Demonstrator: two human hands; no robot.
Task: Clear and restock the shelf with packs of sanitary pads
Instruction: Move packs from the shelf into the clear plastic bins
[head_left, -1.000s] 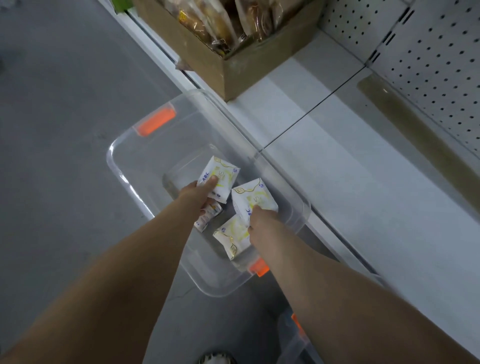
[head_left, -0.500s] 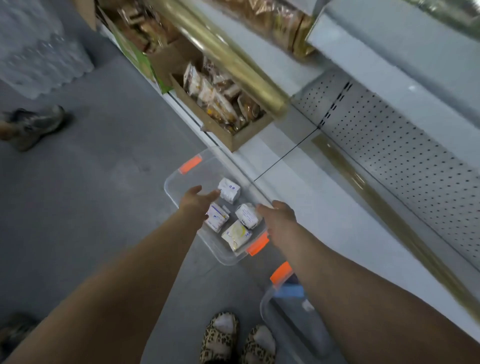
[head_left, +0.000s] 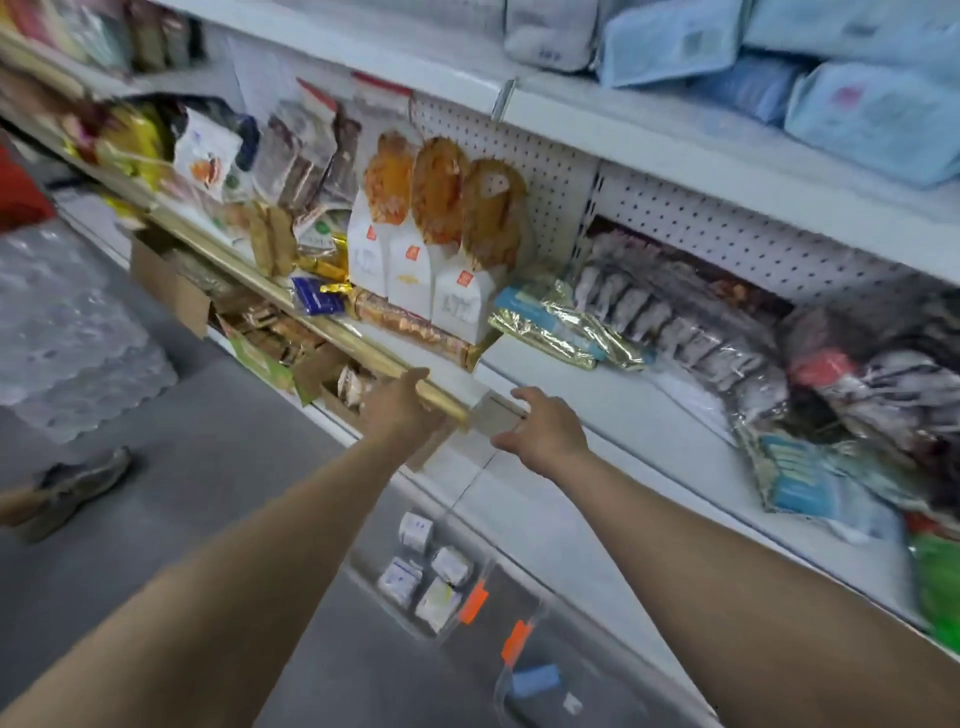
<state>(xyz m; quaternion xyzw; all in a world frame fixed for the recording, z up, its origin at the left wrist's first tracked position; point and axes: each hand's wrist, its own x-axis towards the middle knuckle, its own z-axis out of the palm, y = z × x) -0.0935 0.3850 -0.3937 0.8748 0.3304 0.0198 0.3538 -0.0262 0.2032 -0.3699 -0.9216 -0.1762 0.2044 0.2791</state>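
Four packs of pads (head_left: 423, 577) in clear bin (head_left: 472, 603) on floor, near centre; none on bare bottom shelf (head_left: 519, 499) just right. Clearing seemingly done, restocking not yet begun. Left hand (head_left: 400, 410) and right hand (head_left: 545, 431) empty, fingers loosely spread, by gold rail (head_left: 311, 317) fronting crowded snack bags (head_left: 441, 208). Second bin (head_left: 517, 642) nearer, possibly underfoot.

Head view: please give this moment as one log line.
left hand: open, empty | right hand: open, empty | pad packs: four in clear bin
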